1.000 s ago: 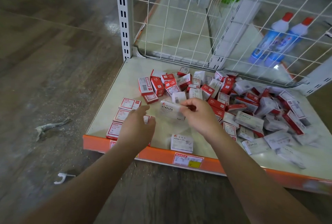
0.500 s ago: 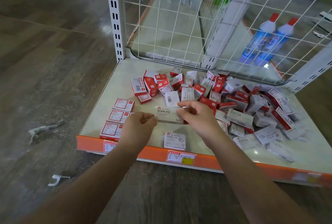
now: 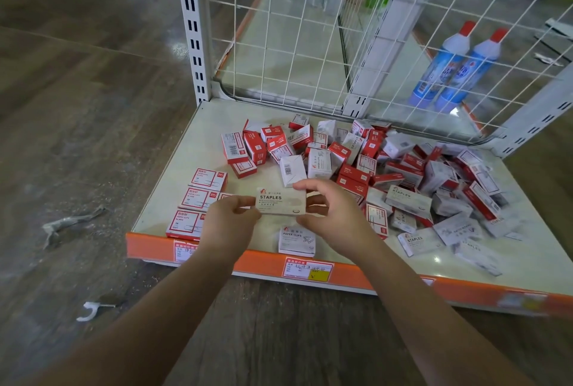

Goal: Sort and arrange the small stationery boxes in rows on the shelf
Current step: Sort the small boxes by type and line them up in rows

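At shelf centre, just above the cream laminate shelf (image 3: 173,175) with its orange front edge, both hands hold one flat white cardboard box printed "STAPLES" (image 3: 280,203). Left hand (image 3: 231,224): thumb and fingertips pinch the box's 9 o'clock end. Right hand (image 3: 331,218): fingers curled over the 3 o'clock end, thumb beneath.

Change from a second ago: the left hand was apart from the box with loose fingers; it has since closed on the near end, so the box is now carried two-handed and its label faces up, readable.

Judgement: box identified as staples, ready to place. A white "PAPER CLIPS" box (image 3: 297,241) lies at 6 o'clock by the front edge. Three red-bordered flat boxes (image 3: 198,196) form a column at 9 o'clock. The unsorted heap of red and white boxes (image 3: 403,175) at 2 o'clock remains large; sorting is at an early stage.
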Tool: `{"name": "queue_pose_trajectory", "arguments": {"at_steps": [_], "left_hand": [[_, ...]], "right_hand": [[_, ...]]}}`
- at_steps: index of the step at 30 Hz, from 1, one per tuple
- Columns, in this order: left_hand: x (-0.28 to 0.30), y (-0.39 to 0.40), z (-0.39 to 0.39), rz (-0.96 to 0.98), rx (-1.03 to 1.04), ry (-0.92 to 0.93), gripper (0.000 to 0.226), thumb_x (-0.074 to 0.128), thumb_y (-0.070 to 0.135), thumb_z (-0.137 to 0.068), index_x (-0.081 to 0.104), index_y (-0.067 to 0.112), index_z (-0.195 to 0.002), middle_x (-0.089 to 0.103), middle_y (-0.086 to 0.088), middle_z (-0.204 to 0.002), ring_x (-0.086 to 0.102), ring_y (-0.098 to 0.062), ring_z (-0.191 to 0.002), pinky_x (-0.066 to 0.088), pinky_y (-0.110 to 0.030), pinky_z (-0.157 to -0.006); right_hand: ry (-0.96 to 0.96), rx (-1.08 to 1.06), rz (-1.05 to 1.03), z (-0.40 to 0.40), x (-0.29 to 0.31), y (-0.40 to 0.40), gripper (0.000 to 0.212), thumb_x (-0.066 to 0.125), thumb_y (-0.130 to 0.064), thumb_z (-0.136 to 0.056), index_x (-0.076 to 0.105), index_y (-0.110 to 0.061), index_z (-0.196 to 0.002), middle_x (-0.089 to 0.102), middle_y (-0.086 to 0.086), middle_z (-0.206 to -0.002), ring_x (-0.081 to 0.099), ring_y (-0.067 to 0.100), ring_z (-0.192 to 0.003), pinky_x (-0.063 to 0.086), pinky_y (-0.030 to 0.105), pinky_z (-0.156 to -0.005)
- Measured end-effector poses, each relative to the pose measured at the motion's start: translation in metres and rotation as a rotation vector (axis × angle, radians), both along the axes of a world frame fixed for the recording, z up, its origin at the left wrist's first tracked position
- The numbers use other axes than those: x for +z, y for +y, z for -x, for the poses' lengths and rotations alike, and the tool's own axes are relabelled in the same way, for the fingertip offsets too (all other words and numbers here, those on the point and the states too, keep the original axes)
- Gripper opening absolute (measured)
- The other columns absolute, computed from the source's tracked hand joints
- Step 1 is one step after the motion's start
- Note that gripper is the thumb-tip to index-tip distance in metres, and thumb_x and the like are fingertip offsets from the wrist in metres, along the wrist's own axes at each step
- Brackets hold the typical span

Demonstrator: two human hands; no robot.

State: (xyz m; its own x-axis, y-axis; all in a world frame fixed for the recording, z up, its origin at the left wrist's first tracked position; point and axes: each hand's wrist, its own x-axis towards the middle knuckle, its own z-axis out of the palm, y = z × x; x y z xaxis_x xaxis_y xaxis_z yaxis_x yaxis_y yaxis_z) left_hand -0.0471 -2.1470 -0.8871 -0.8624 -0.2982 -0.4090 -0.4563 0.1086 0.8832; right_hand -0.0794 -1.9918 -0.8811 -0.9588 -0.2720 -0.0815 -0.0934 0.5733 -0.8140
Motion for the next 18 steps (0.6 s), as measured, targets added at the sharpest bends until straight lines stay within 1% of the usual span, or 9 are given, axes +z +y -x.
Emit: {"name": "queue_pose_trajectory", "arguments": {"at_steps": [2, 3, 5, 8, 9, 11, 14, 16, 18], "left_hand": [[0.000, 0.000, 0.000, -0.024, -0.001, 0.006, 0.013, 0.051, 0.011, -0.094, 0.058, 0.016, -0.103, 0.060, 0.000, -0.099, 0.056, -0.014, -0.084, 0.047, -0.017, -0.058], [0.001, 0.000, 0.000, -0.032, -0.005, 0.009, 0.010, 0.051, 0.011, -0.093, 0.056, 0.017, -0.100, 0.059, 0.001, -0.096, 0.056, -0.014, -0.082, 0.048, -0.017, -0.057], [0.000, 0.000, -0.001, -0.023, -0.020, 0.014, 0.008, 0.052, 0.011, -0.093, 0.055, 0.018, -0.097, 0.059, 0.000, -0.095, 0.057, -0.014, -0.081, 0.049, -0.018, -0.058], [-0.001, 0.002, -0.002, 0.023, -0.053, 0.020, 0.007, 0.054, 0.012, -0.092, 0.053, 0.019, -0.093, 0.062, -0.002, -0.100, 0.061, -0.020, -0.089, 0.050, -0.019, -0.059], [-0.001, 0.002, -0.003, 0.033, -0.059, 0.020, 0.007, 0.055, 0.013, -0.092, 0.053, 0.020, -0.092, 0.063, -0.002, -0.102, 0.062, -0.021, -0.091, 0.050, -0.020, -0.059], [-0.001, 0.002, -0.003, 0.051, -0.072, 0.016, 0.007, 0.056, 0.013, -0.091, 0.052, 0.020, -0.094, 0.064, -0.003, -0.106, 0.063, -0.021, -0.091, 0.051, -0.020, -0.059], [-0.001, 0.003, 0.000, 0.094, -0.112, 0.023, 0.008, 0.054, 0.013, -0.092, 0.052, 0.019, -0.097, 0.064, -0.005, -0.109, 0.063, -0.020, -0.088, 0.052, -0.021, -0.059], [0.000, 0.003, 0.003, 0.118, -0.159, 0.026, 0.008, 0.052, 0.014, -0.093, 0.052, 0.020, -0.099, 0.063, -0.001, -0.106, 0.062, -0.015, -0.083, 0.049, -0.019, -0.056], [0.001, 0.002, 0.008, 0.150, -0.212, 0.032, 0.011, 0.051, 0.015, -0.094, 0.051, 0.020, -0.103, 0.058, 0.004, -0.096, 0.057, -0.007, -0.071, 0.048, -0.018, -0.053]], "right_hand": [[0.028, 0.009, -0.023, -0.001, -0.002, 0.001, 0.046, 0.068, -0.003, -0.080, 0.055, -0.026, -0.118, 0.054, -0.006, -0.123, 0.053, 0.006, -0.107, 0.047, 0.027, -0.094], [0.039, 0.009, -0.031, -0.002, -0.003, 0.002, 0.047, 0.067, -0.003, -0.080, 0.055, -0.025, -0.120, 0.053, -0.005, -0.124, 0.052, 0.008, -0.111, 0.047, 0.030, -0.096], [0.064, 0.005, -0.035, -0.002, -0.004, 0.002, 0.047, 0.065, -0.001, -0.081, 0.055, -0.022, -0.121, 0.053, -0.004, -0.126, 0.051, 0.009, -0.113, 0.046, 0.028, -0.097], [0.093, 0.001, -0.034, -0.002, -0.003, 0.004, 0.046, 0.062, 0.002, -0.082, 0.055, -0.019, -0.123, 0.052, -0.004, -0.126, 0.049, 0.002, -0.107, 0.042, 0.015, -0.092], [0.104, 0.002, -0.040, -0.002, -0.002, 0.004, 0.046, 0.061, 0.003, -0.083, 0.055, -0.019, -0.123, 0.052, -0.004, -0.126, 0.048, 0.000, -0.105, 0.042, 0.013, -0.091], [0.130, 0.018, -0.072, -0.002, 0.000, 0.005, 0.045, 0.061, 0.002, -0.084, 0.055, -0.018, -0.124, 0.052, -0.005, -0.125, 0.048, 0.001, -0.106, 0.042, 0.015, -0.093], [0.164, 0.050, -0.129, -0.004, 0.001, 0.009, 0.044, 0.061, -0.002, -0.085, 0.055, -0.019, -0.125, 0.052, -0.004, -0.125, 0.047, 0.003, -0.110, 0.042, 0.023, -0.098], [0.170, 0.046, -0.150, -0.005, 0.002, 0.013, 0.043, 0.061, -0.005, -0.086, 0.054, -0.020, -0.126, 0.051, -0.005, -0.125, 0.044, 0.001, -0.109, 0.041, 0.024, -0.098], [0.168, 0.027, -0.149, -0.005, 0.002, 0.016, 0.043, 0.061, -0.007, -0.087, 0.053, -0.020, -0.127, 0.050, -0.007, -0.125, 0.043, 0.000, -0.109, 0.041, 0.019, -0.097]]}}
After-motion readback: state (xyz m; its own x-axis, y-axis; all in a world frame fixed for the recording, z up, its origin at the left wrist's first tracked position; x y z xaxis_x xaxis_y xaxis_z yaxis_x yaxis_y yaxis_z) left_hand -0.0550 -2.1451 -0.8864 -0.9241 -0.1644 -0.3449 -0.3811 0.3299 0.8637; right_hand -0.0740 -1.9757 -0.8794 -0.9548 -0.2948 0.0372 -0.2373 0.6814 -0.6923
